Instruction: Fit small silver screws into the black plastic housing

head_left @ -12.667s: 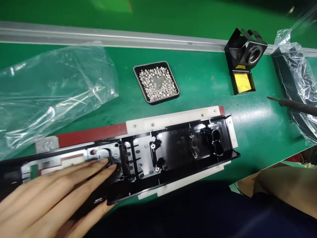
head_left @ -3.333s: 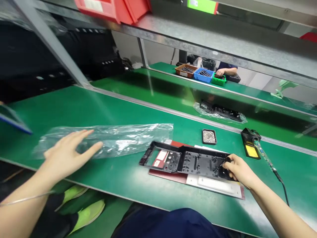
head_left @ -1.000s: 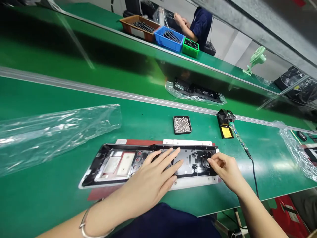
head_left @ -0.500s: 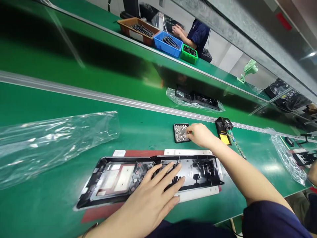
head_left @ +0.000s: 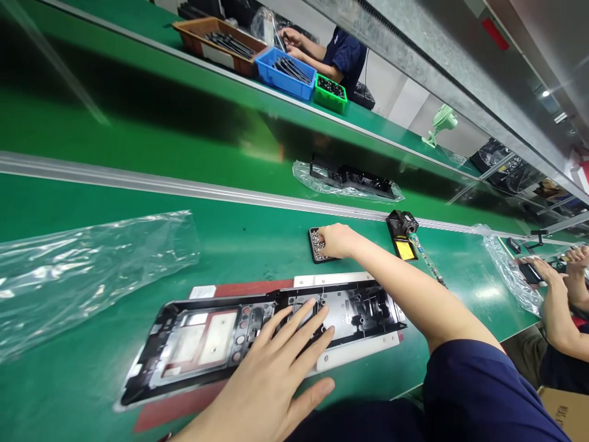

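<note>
My left hand [head_left: 278, 371] lies over the middle of a long black plastic housing [head_left: 356, 334], its fingers spread and the thumb held apart. The housing sits open side up, with a rectangular window at its left end, on a red and white fixture [head_left: 361, 356]. My right hand [head_left: 338, 240] reaches across to a small black tray [head_left: 311, 245] of tiny silvery metal parts [head_left: 316, 250]. Its fingertips are bent together down among these parts. What is pinched between them, if anything, is hidden.
Clear plastic bags [head_left: 115, 264] lie on the green bench. Behind the tray, another black housing [head_left: 354, 178] rests on plastic. A soldering iron stand [head_left: 402, 230] is to the right. Bins [head_left: 285, 73] stand on the back shelf. Co-workers' hands [head_left: 545, 273] show at right and at the back.
My right fingers have moved left and deeper into the tray of metal parts. My left thumb has spread away from the fingers. The view has shifted right, bringing a co-worker's arms into sight.
</note>
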The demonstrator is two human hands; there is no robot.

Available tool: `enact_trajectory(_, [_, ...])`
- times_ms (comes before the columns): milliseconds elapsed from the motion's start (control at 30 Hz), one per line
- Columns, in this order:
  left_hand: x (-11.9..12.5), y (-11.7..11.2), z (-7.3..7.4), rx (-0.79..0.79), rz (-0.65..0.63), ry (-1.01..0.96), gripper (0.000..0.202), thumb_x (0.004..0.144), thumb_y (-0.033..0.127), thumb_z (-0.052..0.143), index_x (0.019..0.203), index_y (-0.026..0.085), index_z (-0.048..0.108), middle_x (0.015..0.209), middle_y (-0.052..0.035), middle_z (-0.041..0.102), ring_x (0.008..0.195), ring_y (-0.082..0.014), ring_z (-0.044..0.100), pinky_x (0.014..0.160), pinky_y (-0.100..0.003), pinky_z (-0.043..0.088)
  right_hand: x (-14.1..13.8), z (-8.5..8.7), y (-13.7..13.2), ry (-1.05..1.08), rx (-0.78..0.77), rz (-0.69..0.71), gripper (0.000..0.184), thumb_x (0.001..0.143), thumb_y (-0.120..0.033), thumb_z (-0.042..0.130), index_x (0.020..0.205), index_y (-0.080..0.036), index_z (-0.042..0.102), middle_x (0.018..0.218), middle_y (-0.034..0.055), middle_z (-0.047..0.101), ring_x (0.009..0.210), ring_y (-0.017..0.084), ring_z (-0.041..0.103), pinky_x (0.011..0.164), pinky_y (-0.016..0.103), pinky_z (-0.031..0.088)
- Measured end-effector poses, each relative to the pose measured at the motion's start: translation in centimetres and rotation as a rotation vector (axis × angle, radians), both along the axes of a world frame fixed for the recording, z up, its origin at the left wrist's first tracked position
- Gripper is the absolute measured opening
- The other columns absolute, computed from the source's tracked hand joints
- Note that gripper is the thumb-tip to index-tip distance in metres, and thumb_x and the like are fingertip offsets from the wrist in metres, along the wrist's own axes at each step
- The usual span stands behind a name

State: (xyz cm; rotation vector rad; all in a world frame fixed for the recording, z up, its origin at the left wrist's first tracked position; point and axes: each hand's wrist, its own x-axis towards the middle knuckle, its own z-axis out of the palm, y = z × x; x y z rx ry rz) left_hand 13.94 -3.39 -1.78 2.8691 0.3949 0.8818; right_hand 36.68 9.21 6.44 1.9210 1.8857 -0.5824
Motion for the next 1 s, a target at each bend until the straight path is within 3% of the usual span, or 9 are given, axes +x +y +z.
enact_trajectory(100, [-0.3,0.0,0.8,-0.057,-0.014,-0.082,0.042,0.11,0.037,0.053,0.144,0.014,0.061,0.161,-0.0103,0.051,0.162,-0.0292,0.025,0.136,-0.044,0.01,0.1,-0.5,-0.4,0.049,0.017,0.015,0.019,0.111,-0.025,0.075,0.123,-0.012,0.068,0.115,0.0081,0.065,0.109,0.025,0.067,0.1,0.042,0.062])
enact_trajectory(267, [-0.7,-0.1,2.3,-0.103,-0.017,-0.163,0.031,0.108,0.021,0.054,0.137,0.016,0.062,0.149,-0.0083,0.063,0.158,-0.0217,0.036,0.134,-0.038,0.02,0.6,-1.5,-0.8,0.088,0.065,0.042,0.016,0.108,-0.022,0.078,0.116,-0.011,0.069,0.112,0.007,0.065,0.107,0.025,0.067,0.101,0.043,0.062])
enact_trajectory(400, [-0.4,-0.2,2.8,-0.164,0.053,-0.288,0.025,0.11,0.022,0.05,0.128,0.023,0.067,0.139,-0.0003,0.07,0.149,-0.0133,0.049,0.131,-0.029,0.025,1.0,-2.2,-0.7,0.105,0.087,0.032,0.015,0.109,-0.022,0.079,0.109,-0.011,0.069,0.105,0.0055,0.066,0.1,0.023,0.068,0.096,0.04,0.063])
enact_trajectory(500, [0.0,-0.2,2.9,-0.226,0.12,-0.343,0.022,0.111,0.027,0.05,0.12,0.029,0.07,0.133,0.0054,0.074,0.135,-0.0104,0.061,0.122,-0.024,0.039,1.2,-2.7,-0.9,0.102,0.109,0.007,0.015,0.108,-0.022,0.079,0.106,-0.01,0.07,0.104,0.0055,0.066,0.099,0.023,0.068,0.095,0.039,0.063])
enact_trajectory(633, [0.3,-0.4,2.7,-0.306,0.174,-0.392,0.023,0.11,0.027,0.05,0.112,0.032,0.072,0.123,0.0076,0.077,0.12,-0.0106,0.07,0.101,-0.023,0.058,1.6,-3.2,-1.2,0.113,0.196,-0.008,0.014,0.111,-0.023,0.075,0.107,-0.01,0.07,0.113,0.0076,0.066,0.107,0.024,0.067,0.102,0.042,0.061])
enact_trajectory(733, [0.6,-0.6,2.3,-0.352,0.203,-0.444,0.027,0.11,0.028,0.046,0.109,0.032,0.073,0.12,0.0048,0.078,0.118,-0.0132,0.071,0.1,-0.026,0.061,2.1,-3.5,-1.3,0.152,0.222,-0.016,0.012,0.112,-0.022,0.072,0.116,-0.011,0.069,0.115,0.0079,0.065,0.107,0.024,0.066,0.102,0.042,0.06])
enact_trajectory(867, [0.7,-0.5,1.9,-0.338,0.198,-0.466,0.027,0.109,0.027,0.048,0.104,0.03,0.074,0.116,-0.0009,0.079,0.115,-0.0172,0.073,0.096,-0.031,0.064,2.6,-3.8,-1.2,0.196,0.205,-0.001,0.03,0.107,-0.023,0.079,0.131,-0.013,0.065,0.122,0.0088,0.061,0.106,0.025,0.065,0.102,0.044,0.059])
enact_trajectory(1000, [0.8,0.4,1.3,-0.238,0.147,-0.469,0.027,0.106,0.022,0.048,0.101,0.026,0.074,0.108,-0.0029,0.08,0.105,-0.0195,0.077,0.088,-0.032,0.068,2.6,-4.2,-0.7,0.206,0.164,0.049,0.023,0.103,-0.023,0.083,0.116,-0.012,0.068,0.119,0.008,0.06,0.104,0.024,0.062,0.098,0.041,0.059])
